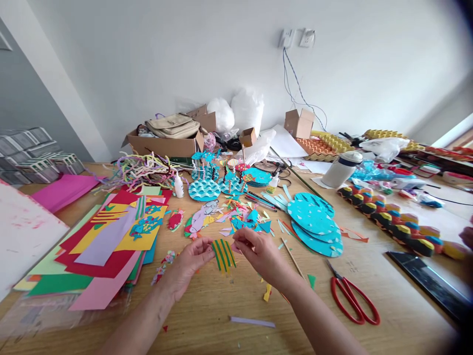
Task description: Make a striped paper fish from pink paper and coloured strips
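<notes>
My left hand (197, 259) pinches the left edge of a small yellow paper piece with green stripes (223, 255), held above the wooden table. On its other side, my right hand (254, 249) is closed, thumb and fingertips together on a small pink bit of paper (237, 248) beside the striped piece. Beyond my hands lie cut paper fish, with a lilac one (198, 220) and a blue one (252, 222) among colourful scraps. Below the hands rests a thin lilac strip (252, 322).
Coloured paper sheets (99, 261) are stacked at left. Red-handled scissors (351, 296), a wooden stick (293, 258) and blue paper discs (314, 222) lie at right. Glue bottles (179, 185), a white cup (342, 169) and painted egg-carton strips (391, 219) stand farther out. A dark tablet (424, 281) lies front right.
</notes>
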`<act>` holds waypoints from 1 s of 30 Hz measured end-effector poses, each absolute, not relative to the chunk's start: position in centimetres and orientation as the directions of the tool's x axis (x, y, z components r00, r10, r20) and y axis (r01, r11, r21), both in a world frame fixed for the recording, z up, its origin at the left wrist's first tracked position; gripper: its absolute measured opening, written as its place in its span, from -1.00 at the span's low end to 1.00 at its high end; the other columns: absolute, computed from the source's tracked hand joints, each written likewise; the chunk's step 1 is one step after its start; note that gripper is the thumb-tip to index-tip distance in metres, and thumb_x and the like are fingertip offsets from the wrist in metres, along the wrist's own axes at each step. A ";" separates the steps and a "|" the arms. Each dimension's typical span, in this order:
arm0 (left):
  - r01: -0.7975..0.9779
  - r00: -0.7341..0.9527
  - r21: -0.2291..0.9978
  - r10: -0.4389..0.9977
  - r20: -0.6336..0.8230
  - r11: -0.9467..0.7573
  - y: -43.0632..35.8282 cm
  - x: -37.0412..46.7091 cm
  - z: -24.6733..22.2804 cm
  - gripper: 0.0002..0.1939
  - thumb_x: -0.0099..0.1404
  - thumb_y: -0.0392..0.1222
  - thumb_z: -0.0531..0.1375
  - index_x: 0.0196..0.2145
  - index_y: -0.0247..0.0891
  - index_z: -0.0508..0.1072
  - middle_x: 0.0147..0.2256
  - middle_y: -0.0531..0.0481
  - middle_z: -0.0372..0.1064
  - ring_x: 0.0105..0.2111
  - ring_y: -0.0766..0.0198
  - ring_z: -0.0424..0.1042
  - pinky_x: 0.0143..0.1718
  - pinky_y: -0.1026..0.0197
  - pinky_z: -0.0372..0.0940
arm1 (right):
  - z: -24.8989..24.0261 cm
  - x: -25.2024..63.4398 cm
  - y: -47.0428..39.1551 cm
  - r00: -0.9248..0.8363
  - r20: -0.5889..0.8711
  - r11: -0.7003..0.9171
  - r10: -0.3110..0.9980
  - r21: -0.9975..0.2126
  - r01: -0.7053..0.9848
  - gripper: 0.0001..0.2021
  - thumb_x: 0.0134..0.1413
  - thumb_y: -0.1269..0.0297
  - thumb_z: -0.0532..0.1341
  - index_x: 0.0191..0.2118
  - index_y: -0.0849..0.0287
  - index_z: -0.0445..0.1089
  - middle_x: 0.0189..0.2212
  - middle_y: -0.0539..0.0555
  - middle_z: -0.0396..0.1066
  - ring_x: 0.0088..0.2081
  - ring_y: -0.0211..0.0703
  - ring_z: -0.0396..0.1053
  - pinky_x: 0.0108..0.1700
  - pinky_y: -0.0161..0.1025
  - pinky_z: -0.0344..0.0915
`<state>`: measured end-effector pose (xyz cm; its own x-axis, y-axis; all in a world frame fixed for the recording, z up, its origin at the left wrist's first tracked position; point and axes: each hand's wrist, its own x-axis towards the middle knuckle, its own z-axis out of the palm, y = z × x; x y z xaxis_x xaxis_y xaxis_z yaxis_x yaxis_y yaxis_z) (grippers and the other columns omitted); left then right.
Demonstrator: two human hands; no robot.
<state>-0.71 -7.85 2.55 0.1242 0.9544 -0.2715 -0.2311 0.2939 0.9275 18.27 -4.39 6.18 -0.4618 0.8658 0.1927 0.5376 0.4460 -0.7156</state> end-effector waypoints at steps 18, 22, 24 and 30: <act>-0.228 0.003 0.963 0.989 -0.150 0.146 -8.2 -0.8 2.7 -0.76 0.02 -0.13 0.28 -0.31 -0.22 0.46 -0.42 0.08 0.36 -0.29 0.22 0.32 -0.15 0.22 0.17 | 4.5 14.9 -4.9 -0.460 -0.151 -0.253 0.875 -0.952 -0.170 -0.69 -0.29 0.16 0.36 -0.58 0.19 0.22 -0.63 -0.15 0.14 -0.53 -0.36 0.14 -0.41 -0.38 0.11; -0.288 0.026 0.949 0.992 -0.124 0.126 -8.9 -0.5 3.7 -0.69 0.09 -0.12 0.25 -0.17 -0.18 0.42 -0.28 0.05 0.42 -0.20 0.21 0.34 -0.09 0.21 0.16 | 4.3 13.7 -5.0 -0.462 -0.129 -0.269 0.878 -0.930 -0.250 -0.72 -0.35 0.15 0.38 -0.56 0.17 0.30 -0.63 -0.12 0.26 -0.50 -0.28 0.24 -0.32 -0.31 0.19; -0.329 0.057 0.934 0.991 -0.125 0.137 -9.3 -0.3 4.1 -0.65 0.12 -0.11 0.23 -0.11 -0.17 0.39 -0.20 0.01 0.43 -0.13 0.18 0.33 -0.07 0.19 0.16 | 4.4 13.5 -5.1 -0.446 -0.124 -0.268 0.887 -0.923 -0.277 -0.72 -0.36 0.12 0.38 -0.52 0.17 0.35 -0.58 -0.08 0.34 -0.47 -0.24 0.29 -0.27 -0.27 0.22; -0.292 -0.030 0.951 0.993 -0.118 0.105 -9.4 0.0 3.6 -0.64 0.06 -0.13 0.26 -0.15 -0.23 0.45 -0.15 -0.02 0.44 -0.06 0.10 0.32 -0.02 0.16 0.15 | 4.3 13.4 -5.4 -0.416 -0.116 -0.260 0.902 -0.915 -0.308 -0.73 -0.35 0.12 0.38 -0.54 0.17 0.36 -0.56 -0.06 0.39 -0.48 -0.25 0.31 -0.26 -0.28 0.23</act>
